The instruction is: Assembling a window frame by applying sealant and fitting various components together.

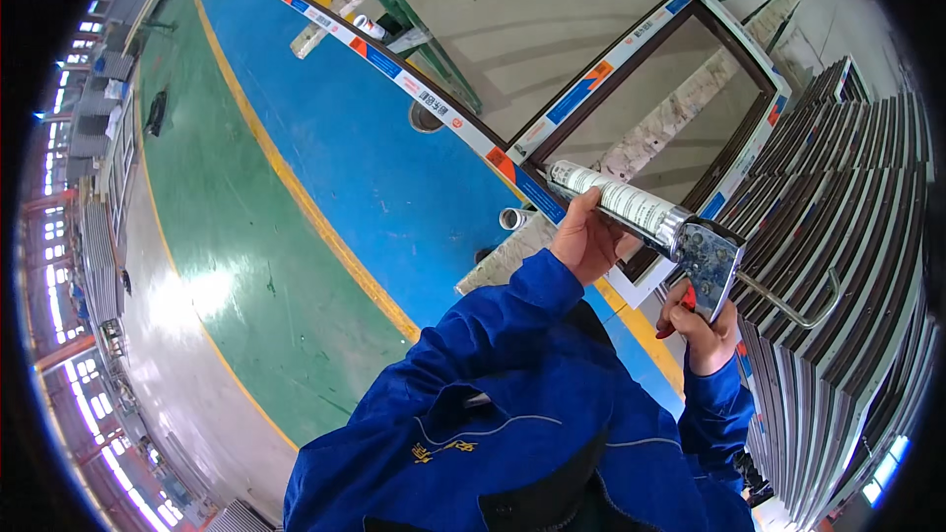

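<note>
A caulking gun with a white sealant cartridge lies across both my hands, its nozzle end toward the window frame. My left hand supports the cartridge from below, fingers wrapped round it. My right hand grips the handle, near a red part of the trigger; the bent metal rod sticks out to the right. Beneath the cartridge is the frame's near corner area, with dark profiles and white, blue and orange protective tape. The nozzle tip cannot be made out.
Stone-patterned support beams on green stands carry the frame. A white cup-like container sits on the near beam; another white container is farther off. Stacked dark and white profiles fill the right side. Yellow lines cross the blue and green floor.
</note>
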Tool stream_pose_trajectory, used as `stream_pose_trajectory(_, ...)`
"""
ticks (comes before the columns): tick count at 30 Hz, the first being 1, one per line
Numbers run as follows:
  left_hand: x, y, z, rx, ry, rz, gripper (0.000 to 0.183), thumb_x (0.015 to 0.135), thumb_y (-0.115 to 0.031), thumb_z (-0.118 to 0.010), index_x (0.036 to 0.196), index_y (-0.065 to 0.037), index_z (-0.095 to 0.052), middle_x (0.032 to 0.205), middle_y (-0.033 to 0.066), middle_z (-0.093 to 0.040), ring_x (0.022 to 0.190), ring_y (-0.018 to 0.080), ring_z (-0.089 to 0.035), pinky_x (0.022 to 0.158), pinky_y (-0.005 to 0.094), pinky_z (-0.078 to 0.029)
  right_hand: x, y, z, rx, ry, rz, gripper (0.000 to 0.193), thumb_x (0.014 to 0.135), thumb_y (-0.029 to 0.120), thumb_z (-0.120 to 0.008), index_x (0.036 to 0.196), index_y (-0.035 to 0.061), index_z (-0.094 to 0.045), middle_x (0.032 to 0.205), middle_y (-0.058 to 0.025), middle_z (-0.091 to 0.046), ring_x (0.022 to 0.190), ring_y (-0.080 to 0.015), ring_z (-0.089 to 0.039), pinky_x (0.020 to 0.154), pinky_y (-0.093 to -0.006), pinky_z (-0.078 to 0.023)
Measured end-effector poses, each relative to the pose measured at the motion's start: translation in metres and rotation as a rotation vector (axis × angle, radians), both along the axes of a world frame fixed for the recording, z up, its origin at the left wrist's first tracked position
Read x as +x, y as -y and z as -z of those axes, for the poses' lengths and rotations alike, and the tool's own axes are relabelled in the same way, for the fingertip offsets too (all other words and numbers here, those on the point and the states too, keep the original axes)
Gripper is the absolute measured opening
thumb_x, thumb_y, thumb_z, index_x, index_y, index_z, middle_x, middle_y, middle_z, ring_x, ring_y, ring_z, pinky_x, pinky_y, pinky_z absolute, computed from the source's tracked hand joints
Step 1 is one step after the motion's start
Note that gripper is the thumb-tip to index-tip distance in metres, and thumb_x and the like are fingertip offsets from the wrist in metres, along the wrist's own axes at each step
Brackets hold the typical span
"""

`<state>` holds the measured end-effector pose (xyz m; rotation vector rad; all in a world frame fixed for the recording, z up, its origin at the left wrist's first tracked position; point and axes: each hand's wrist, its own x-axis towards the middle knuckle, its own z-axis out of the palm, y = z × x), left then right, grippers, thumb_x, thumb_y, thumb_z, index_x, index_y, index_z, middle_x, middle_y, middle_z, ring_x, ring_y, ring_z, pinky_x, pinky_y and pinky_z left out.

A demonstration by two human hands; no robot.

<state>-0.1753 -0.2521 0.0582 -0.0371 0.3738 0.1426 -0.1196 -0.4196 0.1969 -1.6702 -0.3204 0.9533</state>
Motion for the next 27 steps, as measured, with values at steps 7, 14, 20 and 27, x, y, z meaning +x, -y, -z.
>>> stream_pose_trajectory(7, -0.010, -0.001, -0.004, 0.001, 0.049, -0.032, 0.045, 0.092, -0.042, -0.048, 0.115, -0.004, -0.053, 0.101, 0.0115, -0.065, 0.088, 0.0231, -0.065, 0.073, 0.0354, -0.055, -0.007, -0.007, -0.013, -0.038, 0.031, -0.032, 0.027, 0.073, 0.020, -0.059, 0.083, -0.0042, -0.056, 0.069, -0.0098, -0.058, 0.061, -0.0172, -0.056, 0.057, -0.0274, -0.046)
stream_pose_trajectory(14, -0.008, 0.004, -0.004, 0.013, 0.047, 0.009, 0.045, 0.093, -0.043, -0.045, 0.112, -0.003, -0.054, 0.095, 0.0108, -0.066, 0.081, 0.0217, -0.064, 0.068, 0.0338, -0.054, -0.013, -0.001, -0.014, 0.026, 0.048, 0.042, 0.033, 0.075, 0.005, -0.055, 0.105, -0.0070, -0.059, 0.090, -0.0129, -0.063, 0.084, -0.0211, -0.061, 0.080, -0.0341, -0.049)
stream_pose_trajectory(20, 0.001, 0.011, -0.015, 0.131, 0.060, 0.243, 0.049, 0.096, -0.051, -0.036, 0.114, -0.009, -0.056, 0.101, 0.0084, -0.067, 0.093, 0.0198, -0.065, 0.073, 0.0309, -0.053, -0.009, 0.021, -0.023, 0.086, 0.010, 0.057, 0.046, 0.069, 0.006, -0.054, 0.112, -0.0108, -0.053, 0.098, -0.0242, -0.063, 0.092, -0.0314, -0.062, 0.086, -0.0396, -0.049)
stream_pose_trajectory(27, -0.017, -0.038, -0.029, 0.696, 0.050, 0.681, 0.040, 0.095, -0.037, -0.050, 0.120, -0.006, -0.053, 0.105, 0.0070, -0.065, 0.093, 0.0164, -0.065, 0.071, 0.0295, -0.052, -0.010, 0.062, 0.018, 0.474, -0.296, 0.462, 0.054, 0.068, 0.011, -0.056, 0.118, -0.0031, -0.045, 0.103, -0.0264, -0.060, 0.094, -0.0422, -0.061, 0.071, -0.0582, -0.055)
